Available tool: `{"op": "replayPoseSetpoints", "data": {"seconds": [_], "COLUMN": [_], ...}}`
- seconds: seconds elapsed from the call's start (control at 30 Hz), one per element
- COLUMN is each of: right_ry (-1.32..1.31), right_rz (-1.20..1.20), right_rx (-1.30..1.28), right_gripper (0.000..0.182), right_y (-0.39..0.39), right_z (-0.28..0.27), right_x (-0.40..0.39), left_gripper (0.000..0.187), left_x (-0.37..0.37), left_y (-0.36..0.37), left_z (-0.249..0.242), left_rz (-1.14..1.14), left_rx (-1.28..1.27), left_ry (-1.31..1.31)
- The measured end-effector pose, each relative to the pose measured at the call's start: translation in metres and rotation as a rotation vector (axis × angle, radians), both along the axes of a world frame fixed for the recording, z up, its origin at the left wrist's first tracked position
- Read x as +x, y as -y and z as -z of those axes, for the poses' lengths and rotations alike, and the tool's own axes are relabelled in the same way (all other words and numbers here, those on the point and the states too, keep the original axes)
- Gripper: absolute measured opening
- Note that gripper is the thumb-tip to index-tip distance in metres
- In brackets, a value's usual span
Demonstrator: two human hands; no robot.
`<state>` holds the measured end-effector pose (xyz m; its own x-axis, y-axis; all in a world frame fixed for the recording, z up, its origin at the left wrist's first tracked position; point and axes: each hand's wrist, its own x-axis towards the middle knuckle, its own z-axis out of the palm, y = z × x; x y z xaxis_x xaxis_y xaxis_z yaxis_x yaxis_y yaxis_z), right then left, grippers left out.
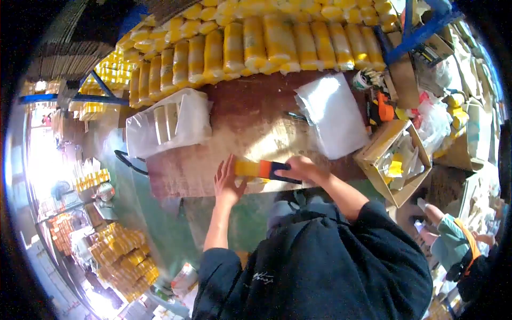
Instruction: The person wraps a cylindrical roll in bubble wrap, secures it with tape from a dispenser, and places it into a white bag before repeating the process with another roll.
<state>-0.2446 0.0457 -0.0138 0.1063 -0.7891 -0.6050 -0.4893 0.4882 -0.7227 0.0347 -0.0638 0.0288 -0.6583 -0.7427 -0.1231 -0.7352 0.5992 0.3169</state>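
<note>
At the near edge of the table, a block-like item banded yellow, orange and dark blue [265, 169] lies between my two hands; its exact kind cannot be made out. My right hand [303, 169] is closed on the dark blue end. At the yellow end, my left hand [228, 180] has its fingers along the far side and its thumb on the near side, gripping that end. A bit of something yellow shows just below the item. The undersides of both hands are hidden.
Yellow-and-white wrapped packs [233, 48] line the table's back. On the left lies a clear plastic bag [184, 120] with pale bundles; on the right, white sheets [333, 120]. An open cardboard box [381, 184] stands at the right edge. Another person [453, 240] is at far right.
</note>
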Motion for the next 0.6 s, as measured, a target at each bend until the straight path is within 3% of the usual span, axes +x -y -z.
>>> {"op": "replayPoseSetpoints", "data": {"seconds": [0.07, 0.1, 0.13, 0.2, 0.23, 0.27, 0.33, 0.37, 0.4, 0.43, 0.5, 0.53, 0.6], "right_ry": [-0.032, -0.153, -0.251, -0.344, -0.321, -0.415, -0.813, -1.061, -0.856, -0.838, -0.618, -0.666, -0.775], "right_rz": [0.025, -0.077, -0.035, 0.082, 0.038, 0.105, 0.221, 0.093, 0.187, 0.217, 0.301, 0.164, 0.214], "right_rx": [0.09, 0.119, 0.146, 0.101, 0.087, 0.024, -0.312, -0.505, -0.738, -0.935, -0.988, -0.731, -1.022], "right_gripper": [0.074, 0.077, 0.074, 0.069, 0.063, 0.038, 0.022, 0.015, 0.015, 0.021, 0.026, 0.021, 0.033], "right_y": [-0.013, -0.012, -0.015, -0.017, -0.012, -0.014, -0.039, -0.046, -0.051, -0.049, -0.039, -0.042, -0.044], "right_z": [-0.017, -0.021, -0.019, -0.054, -0.093, -0.072, -0.014, 0.022, 0.093, 0.118, 0.135, 0.204, 0.145], "right_x": [-0.005, -0.002, 0.008, 0.012, 0.003, 0.015, 0.031, 0.03, 0.025, 0.02, 0.014, 0.014, 0.013], "left_gripper": [0.088, 0.085, 0.079, 0.077, 0.077, 0.07, 0.077, 0.081, 0.086, 0.101, 0.098, 0.095, 0.095], "left_x": [-0.009, -0.02, -0.033, -0.078, -0.083, -0.094, -0.101, -0.098, -0.094, -0.081, -0.073, -0.068, -0.046], "left_y": [-0.009, -0.019, -0.038, -0.066, -0.076, -0.08, -0.087, -0.09, -0.091, -0.088, -0.071, -0.057, -0.011], "left_z": [0.007, 0.017, 0.049, 0.023, 0.044, 0.039, 0.042, 0.048, 0.057, 0.078, 0.092, 0.09, 0.103], "left_rz": [-0.148, -0.207, -0.345, -0.396, -0.407, -0.392, -0.346, -0.425, -0.499, -0.527, -0.758, -0.856, -0.88], "left_rx": [0.15, 0.232, 0.17, -0.167, -0.236, -0.26, -0.384, -0.306, -0.227, -0.23, -0.131, -0.066, 0.022], "left_ry": [-0.2, -0.308, -0.501, -0.215, -0.256, -0.288, -0.336, -0.491, -0.651, -0.652, -0.813, -0.862, -0.871]}}
